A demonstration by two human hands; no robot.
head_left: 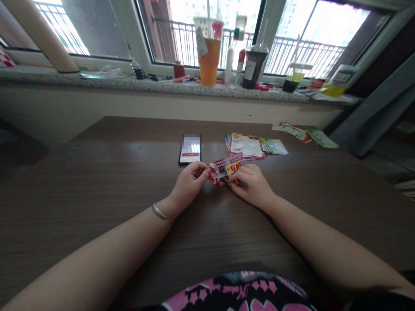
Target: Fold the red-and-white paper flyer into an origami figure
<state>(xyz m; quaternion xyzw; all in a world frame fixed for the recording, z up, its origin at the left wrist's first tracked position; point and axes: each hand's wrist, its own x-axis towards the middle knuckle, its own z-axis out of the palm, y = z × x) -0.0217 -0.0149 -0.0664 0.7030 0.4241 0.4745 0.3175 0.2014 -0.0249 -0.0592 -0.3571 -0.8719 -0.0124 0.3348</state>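
A folded red and yellow printed leaflet [225, 168] is held between both hands just above the dark wooden table [97, 194]. My left hand [189, 183], with a silver bangle on its wrist, pinches the leaflet's left end. My right hand [251, 183] has its fingers closed on the leaflet's right end, pressing it near the tabletop. Both forearms reach in from the near edge.
A phone [190, 150] with a lit screen lies just beyond the hands. A stack of leaflets [248, 146] sits to its right, more leaflets [303, 131] farther right. The stone windowsill [129, 83] holds an orange drink cup [209, 52], bottles, a dark drink cup [254, 65] and small items.
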